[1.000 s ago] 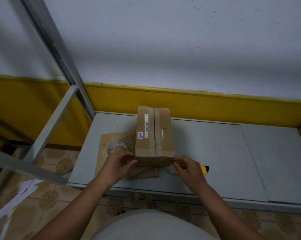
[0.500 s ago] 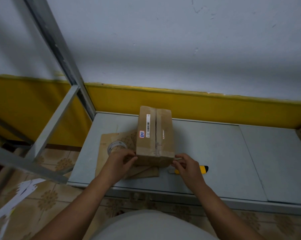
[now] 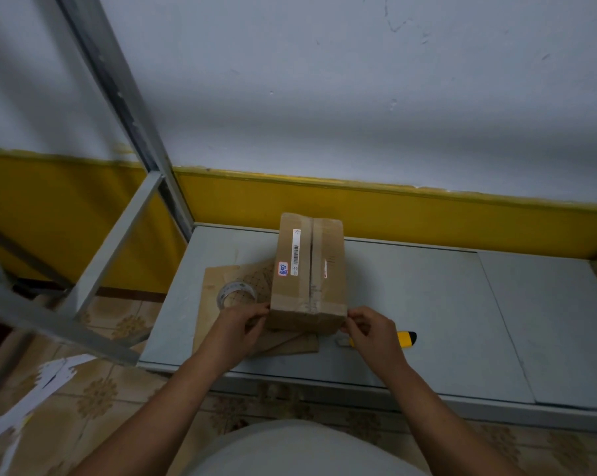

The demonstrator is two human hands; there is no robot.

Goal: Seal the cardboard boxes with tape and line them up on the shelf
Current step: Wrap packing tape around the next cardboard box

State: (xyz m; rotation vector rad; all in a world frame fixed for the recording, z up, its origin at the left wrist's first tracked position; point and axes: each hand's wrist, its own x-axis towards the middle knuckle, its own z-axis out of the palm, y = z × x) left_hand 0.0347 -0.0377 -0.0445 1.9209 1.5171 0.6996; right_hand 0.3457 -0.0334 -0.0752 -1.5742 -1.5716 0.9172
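The cardboard box (image 3: 309, 269) stands on the grey shelf (image 3: 427, 304), partly over flattened cardboard (image 3: 211, 304). The tape roll (image 3: 237, 295) lies just beside it on one side and a yellow utility knife (image 3: 406, 339) lies near the other. The left hand (image 3: 237, 326) holds the near left corner, its grip curled round the edge. The right hand (image 3: 370, 333) has a narrow grip, thumb and forefinger pinching at the near right corner. This looks like pressing the tape down over the near edge. It is best to brace the box with the left hand and rub from the seam outward, so the tape lies flat with no loose end.
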